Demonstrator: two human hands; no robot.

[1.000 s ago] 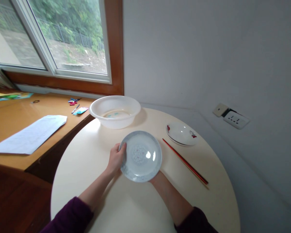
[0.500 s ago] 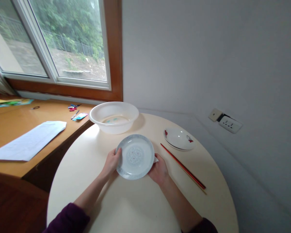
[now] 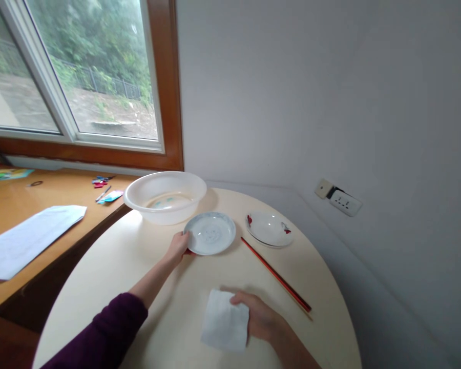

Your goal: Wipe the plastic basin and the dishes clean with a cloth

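Note:
My left hand (image 3: 179, 247) grips the left rim of a pale blue-grey plate (image 3: 210, 233), thumb on top and fingers underneath. The plate is tilted slightly, in front of the plastic basin; whether it touches the table I cannot tell. My right hand (image 3: 259, 315) pinches a folded white paper tissue (image 3: 226, 322) by its right edge, near the front middle of the table. Right of the plate, red chopsticks (image 3: 276, 275) lie slantwise. Beyond them rests a white dish with red butterfly designs (image 3: 269, 229).
A translucent white basin (image 3: 165, 199) stands at the round table's (image 3: 126, 256) back left. A wooden desk (image 3: 61, 192) on the left bears a white paper sheet (image 3: 34, 238) and small colourful items. The wall with a socket (image 3: 346, 202) closes off the right.
My right hand has let go of the plate and moved down toward me with the tissue. My left hand has carried the plate forward, toward the basin and the dish.

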